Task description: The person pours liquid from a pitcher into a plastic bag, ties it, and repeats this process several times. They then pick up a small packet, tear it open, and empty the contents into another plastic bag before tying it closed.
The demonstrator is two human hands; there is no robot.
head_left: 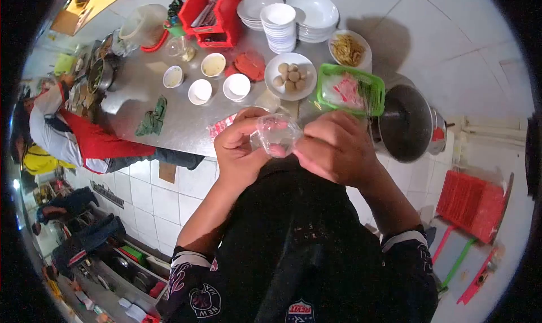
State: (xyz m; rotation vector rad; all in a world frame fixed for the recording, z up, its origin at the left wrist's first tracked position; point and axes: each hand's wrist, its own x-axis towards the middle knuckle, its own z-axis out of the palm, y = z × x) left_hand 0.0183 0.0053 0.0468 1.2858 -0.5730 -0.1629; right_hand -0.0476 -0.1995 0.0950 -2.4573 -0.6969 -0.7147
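In front of my chest, above the counter's near edge, both hands hold a small clear plastic bag (278,134). My left hand (243,145) pinches its left side between thumb and curled fingers. On the other side, my right hand (337,148) is closed with its fingertips on the bag's right edge; part of the grip is hidden. The bag looks crumpled and see-through, and I cannot make out anything inside. Just beyond the hands, a green basket (375,94) holds plastic packaging. A white plate (272,69) bears several round brownish balls (292,77).
A steel counter (186,117) carries white bowls (200,91), stacked bowls (280,35), stacked plates (317,12), a red utensil bin (223,12) and a green cloth (152,117). A large pot (403,125) stands at right. A co-worker (104,136) is at left.
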